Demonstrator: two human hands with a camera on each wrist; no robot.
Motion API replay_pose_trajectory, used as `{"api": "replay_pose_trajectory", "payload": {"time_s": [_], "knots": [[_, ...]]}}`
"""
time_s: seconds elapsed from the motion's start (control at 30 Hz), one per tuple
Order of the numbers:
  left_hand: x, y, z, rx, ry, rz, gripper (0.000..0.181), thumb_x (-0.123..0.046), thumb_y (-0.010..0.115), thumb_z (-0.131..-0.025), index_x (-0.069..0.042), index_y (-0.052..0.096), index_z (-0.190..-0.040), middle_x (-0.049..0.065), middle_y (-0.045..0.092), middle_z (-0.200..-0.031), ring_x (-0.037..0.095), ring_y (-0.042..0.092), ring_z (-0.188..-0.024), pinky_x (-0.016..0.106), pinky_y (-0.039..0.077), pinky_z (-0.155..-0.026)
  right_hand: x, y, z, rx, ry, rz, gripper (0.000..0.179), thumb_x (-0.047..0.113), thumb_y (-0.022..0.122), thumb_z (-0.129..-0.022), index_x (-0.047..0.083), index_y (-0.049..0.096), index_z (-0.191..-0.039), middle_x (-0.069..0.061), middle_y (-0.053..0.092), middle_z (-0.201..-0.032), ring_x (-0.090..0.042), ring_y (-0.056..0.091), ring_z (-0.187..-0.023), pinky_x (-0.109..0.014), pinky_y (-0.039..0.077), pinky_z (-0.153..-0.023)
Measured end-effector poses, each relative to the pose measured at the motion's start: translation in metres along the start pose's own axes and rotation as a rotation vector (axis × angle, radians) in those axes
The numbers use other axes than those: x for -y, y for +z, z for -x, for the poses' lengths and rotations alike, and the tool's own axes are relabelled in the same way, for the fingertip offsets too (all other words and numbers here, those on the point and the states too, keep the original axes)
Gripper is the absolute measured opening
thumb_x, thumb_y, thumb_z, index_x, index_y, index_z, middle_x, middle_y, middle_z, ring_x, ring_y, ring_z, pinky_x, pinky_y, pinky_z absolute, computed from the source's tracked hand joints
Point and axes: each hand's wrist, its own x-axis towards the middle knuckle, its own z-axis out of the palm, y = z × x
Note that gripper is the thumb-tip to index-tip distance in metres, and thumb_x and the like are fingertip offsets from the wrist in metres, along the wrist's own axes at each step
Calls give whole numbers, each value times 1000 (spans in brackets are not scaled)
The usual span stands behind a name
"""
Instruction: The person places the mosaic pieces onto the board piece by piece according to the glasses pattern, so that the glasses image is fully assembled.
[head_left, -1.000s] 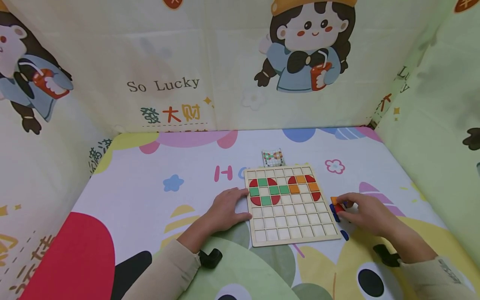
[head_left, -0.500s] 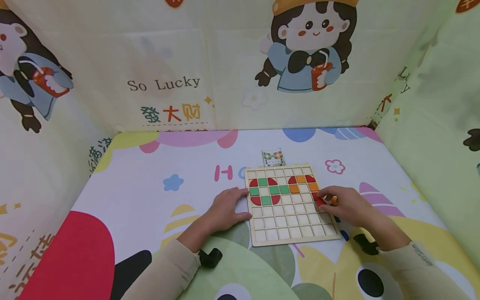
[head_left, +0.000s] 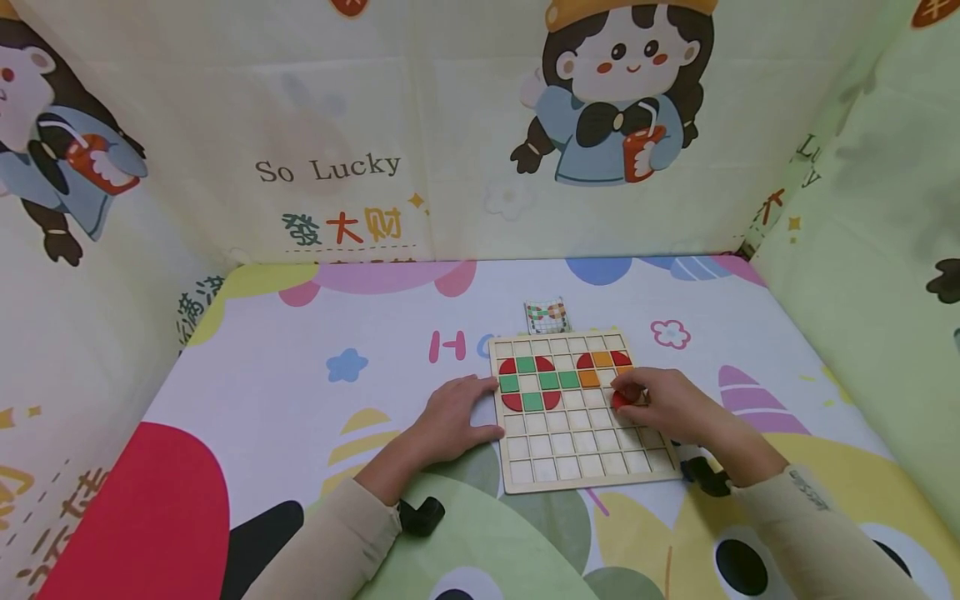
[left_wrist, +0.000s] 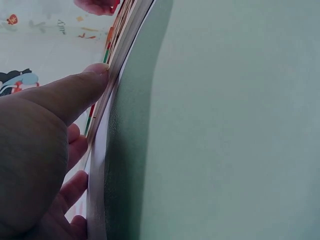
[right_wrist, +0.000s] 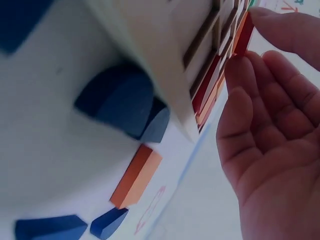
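A wooden grid board (head_left: pixel 551 472) lies on the table. Red quarter-circle tiles (head_left: pixel 507 366), green square tiles (head_left: pixel 532 402) and orange square tiles (head_left: pixel 602 358) fill some of its upper cells. My left hand (head_left: pixel 452 421) rests at the board's left edge; in the left wrist view its thumb (left_wrist: pixel 82 90) touches the rim. Over the right part of the grid, my right hand (head_left: pixel 671 407) pinches a red tile (head_left: pixel 620 400) between thumb and fingertips. The right wrist view shows this held tile (right_wrist: pixel 243 35) close above the cells. The hand hides some right-side cells.
Blue curved pieces (right_wrist: pixel 120 102) and an orange block (right_wrist: pixel 136 177) lie beside the board's right edge. A small pattern card (head_left: pixel 547 317) sits just behind the board. Printed cloth (head_left: pixel 480 208) forms walls at the back and sides.
My right hand has picked up the red tile from the loose pieces at the right and carried it left over the board. The left hand has stayed in place.
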Motion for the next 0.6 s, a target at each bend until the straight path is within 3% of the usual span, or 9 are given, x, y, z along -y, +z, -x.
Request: {"api": "replay_pose_trajectory", "payload": {"time_s": [0.6], "knots": [[1,2,0,-8,6,0,71,-36,77,-87,-9,49,-147,8,50,-145,32,38,-138,55,30,-112,7,1,-15,11,-33,32,27,11,79,-84,4,67,-107,1,63,-91,-17,55,-82,-39,53,-77]]}}
